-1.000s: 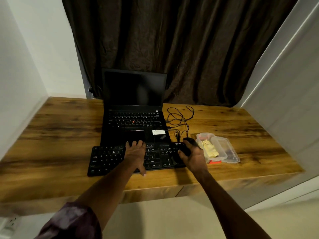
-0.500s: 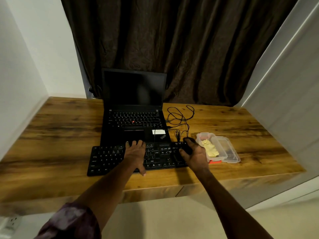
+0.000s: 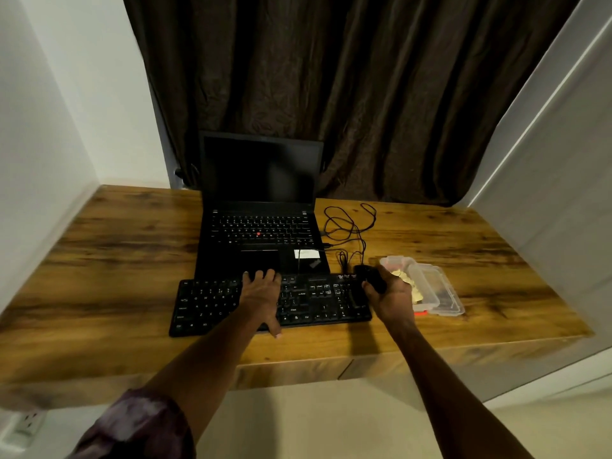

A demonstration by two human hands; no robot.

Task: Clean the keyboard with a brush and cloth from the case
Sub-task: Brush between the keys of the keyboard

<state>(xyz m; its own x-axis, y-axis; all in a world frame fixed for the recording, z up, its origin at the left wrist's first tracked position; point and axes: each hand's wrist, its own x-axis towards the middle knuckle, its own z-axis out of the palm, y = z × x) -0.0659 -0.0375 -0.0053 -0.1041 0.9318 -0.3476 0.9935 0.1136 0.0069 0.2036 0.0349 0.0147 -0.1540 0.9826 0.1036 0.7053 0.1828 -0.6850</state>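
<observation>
Black flat plastic keyboard (image 3: 311, 303); left hand (image 3: 261, 293) flat on its keys, fingers straight; right hand (image 3: 392, 299) curled round dark stubby brush (image 3: 371, 278) at keyboard's 3 o'clock end; brushing apparently underway; crumpled yellow cloth (image 3: 403, 275) in open clear plastic case (image 3: 440, 293), further toward 3 o'clock, wiping seemingly not yet done.

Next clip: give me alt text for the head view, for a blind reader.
A person's left hand rests flat on a black rectangular keyboard while the right hand grips a small black brush over its right end. Beside it on the wooden desk lies an open clear plastic case holding a yellow cloth; an open black laptop stands behind.
</observation>
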